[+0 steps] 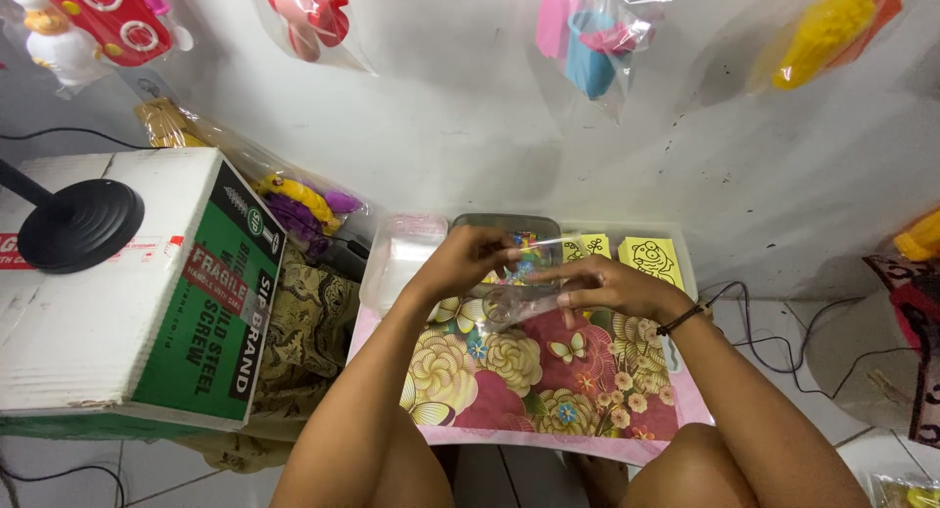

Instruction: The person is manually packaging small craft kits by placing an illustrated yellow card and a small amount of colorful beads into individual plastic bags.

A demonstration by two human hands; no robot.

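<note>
My left hand (468, 259) and my right hand (615, 286) meet over a flowered cloth (548, 376) on a low board. Between them I hold a small clear plastic bag (517, 302); the right hand pinches its upper edge and the left hand's fingers close on its top near some small colourful pieces (526, 244). What is inside the bag I cannot make out. A black band sits on my right wrist (682, 318).
Behind the hands are a grey tray (505, 222), a stack of clear bags (401, 254) and yellow picture cards (652, 256). A cardboard box (137, 283) with a black round base stands left. Bagged toys (587, 33) hang on the wall. Cables lie right.
</note>
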